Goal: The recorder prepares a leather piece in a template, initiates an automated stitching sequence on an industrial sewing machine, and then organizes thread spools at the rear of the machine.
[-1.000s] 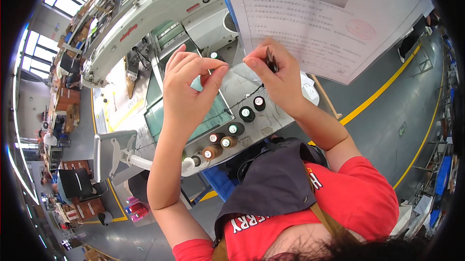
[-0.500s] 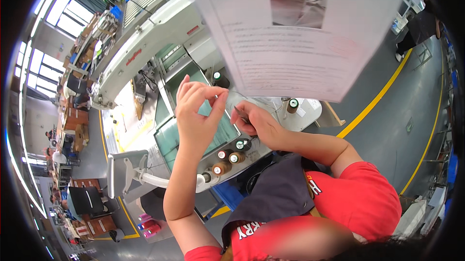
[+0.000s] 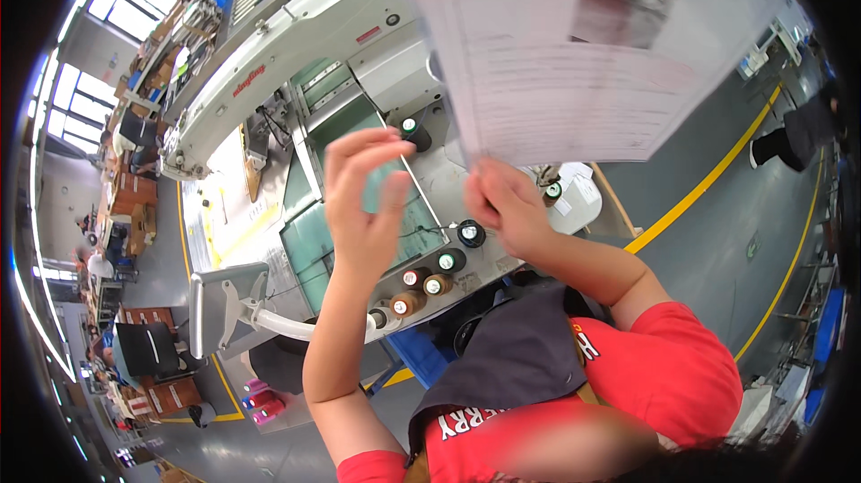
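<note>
My left hand is raised over the green glass-like plate of a sewing machine. Its fingers are apart and slightly blurred, with nothing visible between thumb and forefinger. My right hand is closed at the lower edge of a printed sheet that hangs in front of the machine. What it holds is hidden by the fingers; whether it touches the sheet I cannot tell. Below and between the hands, a black thread spool stands by a brown spool and several other spools on the tabletop.
The white machine arm spans the upper left. A monitor on a white bracket juts out at the table's left edge. More spools stand behind my hands. At far right a person in dark clothes is near a yellow floor line.
My left hand has opened from a pinch. My right hand has moved right and up toward the sheet's lower edge; the dark pointed tool seen in it before is now hidden. The sheet appears farther right.
</note>
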`<state>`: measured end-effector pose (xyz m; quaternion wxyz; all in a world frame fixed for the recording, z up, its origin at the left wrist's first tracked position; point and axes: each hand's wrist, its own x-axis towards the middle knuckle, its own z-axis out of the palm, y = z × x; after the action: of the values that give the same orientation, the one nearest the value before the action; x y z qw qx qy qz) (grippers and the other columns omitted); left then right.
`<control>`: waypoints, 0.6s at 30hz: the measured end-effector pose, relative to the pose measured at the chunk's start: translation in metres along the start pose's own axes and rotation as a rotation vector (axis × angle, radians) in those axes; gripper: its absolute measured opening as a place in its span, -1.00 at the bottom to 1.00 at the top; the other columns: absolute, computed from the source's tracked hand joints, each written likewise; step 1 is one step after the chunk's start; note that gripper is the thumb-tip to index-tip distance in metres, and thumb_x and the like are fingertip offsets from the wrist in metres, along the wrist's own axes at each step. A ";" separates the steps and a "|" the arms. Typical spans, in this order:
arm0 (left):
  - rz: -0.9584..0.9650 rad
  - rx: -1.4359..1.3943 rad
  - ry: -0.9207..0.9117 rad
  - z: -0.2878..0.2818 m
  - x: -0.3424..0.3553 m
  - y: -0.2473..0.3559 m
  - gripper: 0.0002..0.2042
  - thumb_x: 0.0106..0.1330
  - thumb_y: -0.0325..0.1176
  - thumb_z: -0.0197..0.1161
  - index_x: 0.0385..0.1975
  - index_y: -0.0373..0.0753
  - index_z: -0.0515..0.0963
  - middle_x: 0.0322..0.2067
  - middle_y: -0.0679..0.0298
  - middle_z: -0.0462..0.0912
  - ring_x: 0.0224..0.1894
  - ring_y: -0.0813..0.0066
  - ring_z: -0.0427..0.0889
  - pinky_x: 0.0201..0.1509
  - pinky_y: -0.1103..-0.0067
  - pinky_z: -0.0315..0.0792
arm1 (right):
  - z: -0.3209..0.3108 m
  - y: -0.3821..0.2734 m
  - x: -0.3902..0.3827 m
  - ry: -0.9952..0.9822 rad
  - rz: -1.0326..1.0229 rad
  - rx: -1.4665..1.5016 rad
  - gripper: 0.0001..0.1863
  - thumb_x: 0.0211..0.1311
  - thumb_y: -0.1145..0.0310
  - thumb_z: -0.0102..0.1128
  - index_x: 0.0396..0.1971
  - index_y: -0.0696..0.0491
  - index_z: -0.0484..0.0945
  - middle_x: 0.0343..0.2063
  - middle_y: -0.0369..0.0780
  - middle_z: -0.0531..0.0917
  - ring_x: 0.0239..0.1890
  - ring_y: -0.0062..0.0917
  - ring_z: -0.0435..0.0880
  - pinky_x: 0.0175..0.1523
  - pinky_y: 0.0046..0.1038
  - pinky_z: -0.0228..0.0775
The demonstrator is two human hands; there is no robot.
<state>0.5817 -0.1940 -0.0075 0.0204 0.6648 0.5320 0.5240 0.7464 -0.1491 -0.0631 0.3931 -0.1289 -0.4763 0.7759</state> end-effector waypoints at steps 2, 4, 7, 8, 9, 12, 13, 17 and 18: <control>-0.150 -0.161 0.256 0.001 -0.010 -0.035 -0.87 0.22 -0.40 0.07 -0.31 -0.28 0.49 -0.28 0.26 0.51 -0.19 0.46 0.48 -0.01 0.50 0.28 | -0.012 0.005 -0.016 -0.029 -0.061 -0.129 -0.71 0.26 0.16 -0.06 -0.52 0.05 0.30 -0.72 -0.40 0.28 -0.69 -0.78 0.14 -0.60 -0.70 -0.06; -0.314 -0.040 0.174 0.012 -0.026 -0.090 -0.88 0.20 -0.43 0.07 -0.31 -0.28 0.49 -0.26 0.24 0.51 -0.17 0.43 0.47 -0.01 0.50 0.29 | -0.028 0.021 -0.038 -0.131 -0.010 -0.206 -0.70 0.18 0.13 0.08 -0.46 0.07 0.34 -0.65 -0.38 0.34 -0.64 -0.78 0.22 -0.53 -0.71 0.03; -0.376 0.252 -0.173 0.060 -0.044 -0.160 -0.85 0.13 -0.45 0.14 -0.30 -0.28 0.48 -0.23 0.19 0.52 -0.13 0.29 0.47 0.00 0.47 0.31 | -0.052 0.044 -0.063 -0.178 0.263 -0.172 -0.79 0.10 0.33 0.19 -0.34 0.09 0.42 -0.48 -0.40 0.40 -0.45 -0.80 0.31 -0.32 -0.72 0.18; -0.272 0.365 -0.218 0.075 -0.049 -0.184 -0.81 0.10 -0.46 0.16 -0.27 -0.28 0.48 -0.21 0.17 0.51 -0.14 0.24 0.48 0.00 0.43 0.32 | -0.055 0.050 -0.068 -0.158 0.344 -0.158 -0.77 0.11 0.30 0.20 -0.32 0.10 0.42 -0.46 -0.41 0.41 -0.44 -0.80 0.30 -0.31 -0.72 0.18; -0.165 0.476 -0.264 0.089 -0.051 -0.209 -0.77 0.06 -0.47 0.18 -0.25 -0.27 0.47 -0.18 0.15 0.50 -0.14 0.20 0.48 -0.01 0.39 0.33 | -0.060 0.057 -0.074 -0.157 0.408 -0.129 -0.78 0.12 0.32 0.19 -0.31 0.10 0.41 -0.44 -0.40 0.42 -0.41 -0.81 0.32 -0.29 -0.72 0.20; -0.234 0.632 -0.253 0.125 -0.052 -0.259 -0.71 0.04 -0.49 0.16 -0.19 -0.25 0.44 -0.16 0.13 0.46 -0.13 0.18 0.48 -0.02 0.36 0.34 | -0.064 0.065 -0.076 -0.162 0.517 -0.112 -0.77 0.14 0.33 0.17 -0.28 0.10 0.40 -0.37 -0.36 0.48 -0.32 -0.77 0.40 -0.17 -0.68 0.26; -0.239 0.631 -0.252 0.130 -0.048 -0.269 -0.71 0.04 -0.49 0.16 -0.19 -0.25 0.44 -0.16 0.13 0.46 -0.13 0.18 0.48 -0.02 0.36 0.34 | -0.065 0.067 -0.074 -0.175 0.513 -0.119 -0.76 0.14 0.33 0.17 -0.28 0.11 0.39 -0.35 -0.35 0.49 -0.30 -0.76 0.42 -0.13 -0.66 0.27; -0.477 0.716 -0.543 0.142 -0.038 -0.278 -0.57 -0.06 -0.47 0.29 -0.12 -0.22 0.40 -0.17 0.12 0.41 -0.10 0.16 0.46 -0.04 0.34 0.36 | -0.074 0.067 -0.066 -0.200 0.532 -0.146 -0.77 0.15 0.33 0.15 -0.27 0.11 0.39 -0.34 -0.35 0.49 -0.29 -0.76 0.42 -0.12 -0.66 0.27; -0.504 0.538 -0.429 0.142 -0.032 -0.264 -0.55 -0.09 -0.46 0.32 -0.12 -0.21 0.39 -0.17 0.12 0.41 -0.11 0.14 0.46 -0.06 0.35 0.38 | -0.078 0.065 -0.065 -0.186 0.552 -0.166 -0.78 0.16 0.34 0.14 -0.27 0.11 0.39 -0.34 -0.35 0.49 -0.29 -0.76 0.42 -0.13 -0.67 0.27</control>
<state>0.5062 -0.0276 -0.2475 0.0840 0.5896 0.7793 0.1949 0.8025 -0.1623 -0.1692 0.1103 -0.2135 -0.5190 0.8203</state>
